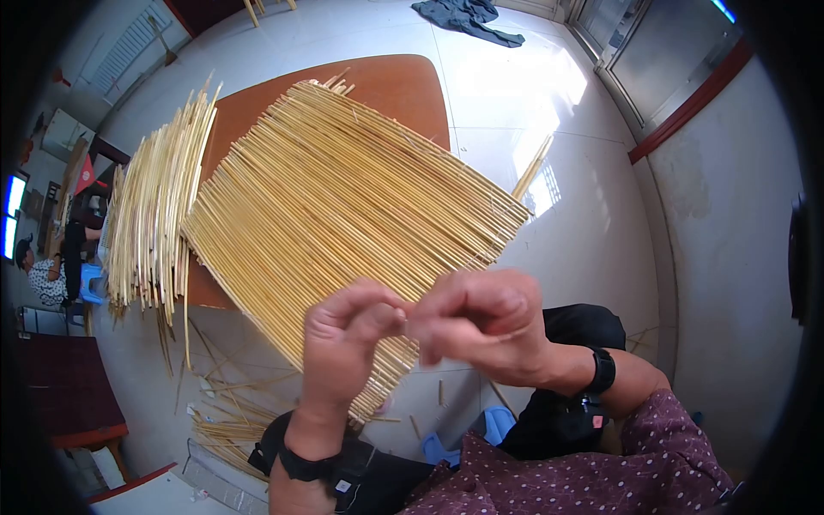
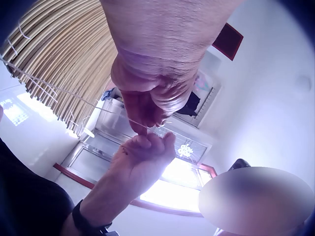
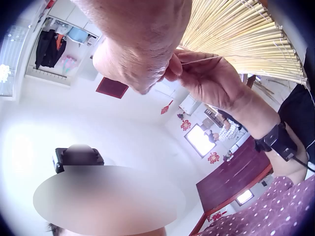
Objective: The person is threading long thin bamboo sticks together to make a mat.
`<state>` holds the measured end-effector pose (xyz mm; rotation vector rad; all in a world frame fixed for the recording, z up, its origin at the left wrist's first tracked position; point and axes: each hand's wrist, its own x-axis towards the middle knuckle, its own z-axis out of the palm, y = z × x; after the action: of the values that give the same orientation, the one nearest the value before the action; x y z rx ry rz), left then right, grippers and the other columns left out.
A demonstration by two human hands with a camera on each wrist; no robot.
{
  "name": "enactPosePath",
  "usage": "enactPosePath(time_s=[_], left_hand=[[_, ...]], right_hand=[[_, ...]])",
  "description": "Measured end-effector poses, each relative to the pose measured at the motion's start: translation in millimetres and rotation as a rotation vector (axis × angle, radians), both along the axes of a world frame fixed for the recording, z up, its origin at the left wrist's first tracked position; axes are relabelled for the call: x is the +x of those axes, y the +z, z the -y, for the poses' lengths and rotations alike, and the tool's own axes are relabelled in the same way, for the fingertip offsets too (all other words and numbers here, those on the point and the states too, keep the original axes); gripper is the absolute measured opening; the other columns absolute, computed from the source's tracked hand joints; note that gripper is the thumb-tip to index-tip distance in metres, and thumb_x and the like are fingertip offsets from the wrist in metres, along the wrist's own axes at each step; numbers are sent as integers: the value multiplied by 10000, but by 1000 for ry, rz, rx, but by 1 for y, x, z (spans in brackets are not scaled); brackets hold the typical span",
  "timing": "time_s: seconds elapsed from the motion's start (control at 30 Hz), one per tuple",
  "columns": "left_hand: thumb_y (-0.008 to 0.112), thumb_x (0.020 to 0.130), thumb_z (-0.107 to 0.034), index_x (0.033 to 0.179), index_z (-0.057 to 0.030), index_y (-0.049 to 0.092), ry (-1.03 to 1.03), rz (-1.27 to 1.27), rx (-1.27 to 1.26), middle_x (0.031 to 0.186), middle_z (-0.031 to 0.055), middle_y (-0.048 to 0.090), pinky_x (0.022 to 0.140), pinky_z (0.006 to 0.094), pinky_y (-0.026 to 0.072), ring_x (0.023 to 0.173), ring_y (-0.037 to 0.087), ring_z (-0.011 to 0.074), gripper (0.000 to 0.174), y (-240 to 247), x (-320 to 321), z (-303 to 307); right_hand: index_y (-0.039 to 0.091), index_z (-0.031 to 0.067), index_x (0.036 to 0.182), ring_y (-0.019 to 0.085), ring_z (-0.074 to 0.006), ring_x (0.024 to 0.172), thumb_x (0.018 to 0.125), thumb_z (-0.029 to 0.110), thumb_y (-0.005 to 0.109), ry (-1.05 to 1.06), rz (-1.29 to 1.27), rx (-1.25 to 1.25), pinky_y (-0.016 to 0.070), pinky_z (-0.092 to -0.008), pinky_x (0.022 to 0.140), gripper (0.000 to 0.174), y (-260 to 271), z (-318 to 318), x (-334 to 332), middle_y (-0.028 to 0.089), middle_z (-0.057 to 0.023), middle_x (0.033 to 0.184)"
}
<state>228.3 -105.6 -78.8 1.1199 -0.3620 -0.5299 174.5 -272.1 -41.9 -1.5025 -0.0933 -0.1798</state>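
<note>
My left hand [image 1: 339,356] and my right hand [image 1: 506,343] meet fingertip to fingertip above the near edge of a mat of straw-coloured stalks [image 1: 343,189]. Both have thumb and fingers curled in a pinch on a thin white string [image 2: 88,102]. The left wrist view shows this string running from the mat's edge to the fingertips. In the right wrist view a taut length of string [image 3: 203,60] crosses the left palm. The pinch itself is partly hidden behind the fingers and blurred in the head view.
Under the mat is a brown tabletop [image 1: 403,81]. A pile of loose stalks [image 1: 163,197] lies at its left, with more stalks [image 1: 227,429] scattered on the floor. A blue plastic stool [image 1: 498,425] shows between the knees. Someone in patterned clothing [image 1: 47,281] sits at far left.
</note>
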Motion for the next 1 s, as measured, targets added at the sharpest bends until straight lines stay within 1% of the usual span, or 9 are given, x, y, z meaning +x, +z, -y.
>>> enactPosePath(time_s=[0.03,0.13,0.17,0.23,0.33,0.67,0.73,0.83,1.0], left_hand=[[619,887,-41,955,10,656,59,-46,-66,825,74,641,718,304,586,795,687,205,92,5,1,0],[619,893,-67,963,-2,638,162,-137,-144,824,74,641,724,316,597,812,689,223,97,7,6,-7],[621,897,-86,971,-9,628,214,-173,-149,824,73,641,727,321,601,821,690,231,107,6,9,-11],[621,903,-111,989,-17,612,233,-177,-125,817,67,633,705,317,597,809,686,228,128,8,9,-12],[626,908,-159,966,-45,586,247,-160,-69,817,32,558,628,285,581,750,637,159,134,10,6,-8],[608,921,-154,987,-51,573,189,-136,-90,829,30,546,634,270,550,737,602,144,127,9,5,-5],[620,911,-150,975,-21,602,224,-144,-125,802,47,604,643,314,558,740,656,197,145,8,5,-4],[615,916,-156,990,-23,597,250,-143,-114,804,46,609,644,311,560,740,657,192,153,9,7,-5],[600,930,-164,1005,-40,556,248,-125,-91,830,24,538,647,249,543,762,598,135,151,12,8,-7]], right_hand=[[635,-67,801,651,-132,641,848,-35,632,119,-9,106,538,-241,563,57,3,4,-2,653,-94,752],[644,-78,864,645,-274,637,876,44,624,834,136,553,502,-318,540,124,4,8,-7,640,-178,758],[651,-79,891,628,-303,634,885,96,622,866,343,689,481,-340,520,178,3,-6,-7,632,-197,757],[639,-44,738,522,-222,513,901,116,637,917,274,899,383,-309,436,228,28,-21,-21,566,-119,639],[648,-38,766,537,-224,564,892,203,649,1049,257,894,396,-322,484,273,38,-9,-14,583,-118,663],[643,-64,796,529,-261,600,899,155,638,928,376,1035,400,-345,515,242,22,-37,-34,602,-129,697],[648,-71,812,534,-269,613,899,131,635,924,463,999,408,-348,527,220,19,-40,-34,616,-142,713],[653,-72,820,542,-272,621,897,112,634,980,296,1092,414,-347,534,201,27,-36,-38,632,-149,735],[657,-70,829,551,-272,625,892,105,638,953,319,1102,417,-348,532,187,25,-43,-40,637,-142,744]])
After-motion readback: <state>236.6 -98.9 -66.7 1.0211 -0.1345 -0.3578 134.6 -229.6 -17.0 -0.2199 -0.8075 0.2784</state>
